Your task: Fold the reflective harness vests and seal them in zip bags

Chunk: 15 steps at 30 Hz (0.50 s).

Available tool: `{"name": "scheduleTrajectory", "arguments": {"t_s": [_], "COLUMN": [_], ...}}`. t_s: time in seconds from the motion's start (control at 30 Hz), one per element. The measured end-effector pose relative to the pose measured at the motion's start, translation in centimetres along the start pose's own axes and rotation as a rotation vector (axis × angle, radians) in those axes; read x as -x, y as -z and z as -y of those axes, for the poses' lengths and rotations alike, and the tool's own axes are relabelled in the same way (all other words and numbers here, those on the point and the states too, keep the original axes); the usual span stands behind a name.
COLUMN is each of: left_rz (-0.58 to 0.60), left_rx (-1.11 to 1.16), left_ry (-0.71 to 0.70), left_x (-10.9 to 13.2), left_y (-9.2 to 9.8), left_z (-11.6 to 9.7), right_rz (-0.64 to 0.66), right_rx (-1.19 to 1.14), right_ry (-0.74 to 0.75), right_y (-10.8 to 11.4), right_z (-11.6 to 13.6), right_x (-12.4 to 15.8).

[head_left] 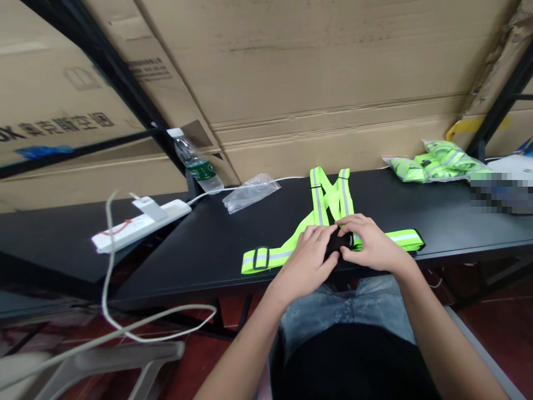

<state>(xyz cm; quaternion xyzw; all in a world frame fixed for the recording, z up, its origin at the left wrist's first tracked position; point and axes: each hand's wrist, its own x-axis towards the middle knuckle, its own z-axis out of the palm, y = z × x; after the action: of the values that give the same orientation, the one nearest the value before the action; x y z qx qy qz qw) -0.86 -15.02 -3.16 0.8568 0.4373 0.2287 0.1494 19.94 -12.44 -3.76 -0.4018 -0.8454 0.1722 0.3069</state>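
A neon yellow reflective safety vest [328, 200] with grey reflective stripes lies spread on the black table [200, 255]. Its straps form a Y shape, and a small black slider [261, 258] sits on the left strap. My left hand [306, 261] and my right hand [370, 241] meet at the middle of the vest. Both hands grip a black plastic buckle [335, 242], which my fingers partly hide. The strap ends run out from under both hands.
Several bagged neon vests [437, 164] lie at the table's back right, beside a blurred object. A plastic bag [250, 193], a water bottle [195, 165] and a white power strip [139, 225] with a loose cable stand to the left. Cardboard boxes [316, 72] rise behind the table.
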Motion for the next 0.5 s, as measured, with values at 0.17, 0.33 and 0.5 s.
{"name": "scheduleTrajectory", "arguments": {"t_s": [0.17,0.33,0.5], "left_rz": [0.002,0.028,0.074], "left_rx": [0.048,0.066,0.097], "left_ry": [0.007,-0.009,-0.016], "left_x": [0.2,0.3,0.7], "left_y": [0.3,0.6,1.1], "left_z": [0.0,0.3,1.0], "right_rz": [-0.010,-0.026,-0.072], "right_rx": [0.027,0.058,0.076], "right_ry": [-0.005,-0.018,-0.019], "right_y": [-0.4,-0.3,0.0], "right_z": [-0.2,-0.1,0.3], "right_x": [-0.1,-0.1,0.2]}}
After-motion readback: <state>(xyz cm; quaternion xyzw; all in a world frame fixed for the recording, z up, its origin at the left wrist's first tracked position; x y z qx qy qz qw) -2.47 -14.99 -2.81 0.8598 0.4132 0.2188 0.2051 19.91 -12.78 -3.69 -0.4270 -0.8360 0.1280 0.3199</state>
